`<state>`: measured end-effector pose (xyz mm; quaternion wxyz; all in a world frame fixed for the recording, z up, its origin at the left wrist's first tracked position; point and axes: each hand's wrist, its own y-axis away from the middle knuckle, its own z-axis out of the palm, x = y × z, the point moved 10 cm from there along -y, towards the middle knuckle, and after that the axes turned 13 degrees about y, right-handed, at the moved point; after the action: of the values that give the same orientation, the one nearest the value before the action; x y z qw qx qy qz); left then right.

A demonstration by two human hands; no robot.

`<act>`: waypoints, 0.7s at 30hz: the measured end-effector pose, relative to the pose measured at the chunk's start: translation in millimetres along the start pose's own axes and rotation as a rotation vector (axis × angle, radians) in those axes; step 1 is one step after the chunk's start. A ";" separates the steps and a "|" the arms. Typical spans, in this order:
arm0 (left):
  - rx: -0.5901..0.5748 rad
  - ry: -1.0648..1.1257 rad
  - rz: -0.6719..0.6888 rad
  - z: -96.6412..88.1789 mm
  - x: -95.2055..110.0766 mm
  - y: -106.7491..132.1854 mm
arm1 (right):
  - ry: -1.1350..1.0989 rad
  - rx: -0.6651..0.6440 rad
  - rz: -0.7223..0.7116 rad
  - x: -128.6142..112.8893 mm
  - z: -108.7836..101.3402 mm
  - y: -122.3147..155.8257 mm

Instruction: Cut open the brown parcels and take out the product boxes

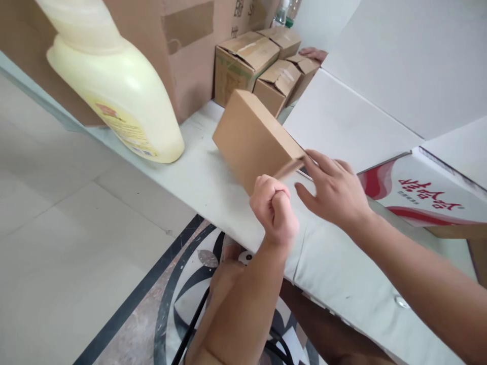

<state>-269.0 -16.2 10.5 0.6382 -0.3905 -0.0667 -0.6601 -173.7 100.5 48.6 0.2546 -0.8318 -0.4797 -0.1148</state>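
A plain brown cardboard box stands tilted on the pale covered tabletop, its long side facing me. My left hand is closed in a fist at the box's near lower corner. Anything inside the fist is hidden, and I cannot tell whether it presses on the cardboard. My right hand has its fingers spread, with the fingertips at the right end of the box, where an edge looks slightly lifted. That end is blurred.
A large bottle of pale yellow liquid stands left, before a big taped carton. Several small cartons are grouped behind. Another person's hand rests by them. A white and red printed box lies right. The table edge runs diagonally.
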 end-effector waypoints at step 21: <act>-0.860 -0.415 -0.748 109.2 -100.6 120.1 | -0.233 -0.426 1.286 134.0 85.1 473.4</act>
<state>-126.6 106.2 -24.3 0.1214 -0.6840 -0.0495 -0.7176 296.0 50.9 -113.3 0.0500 -0.9900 0.1183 0.0575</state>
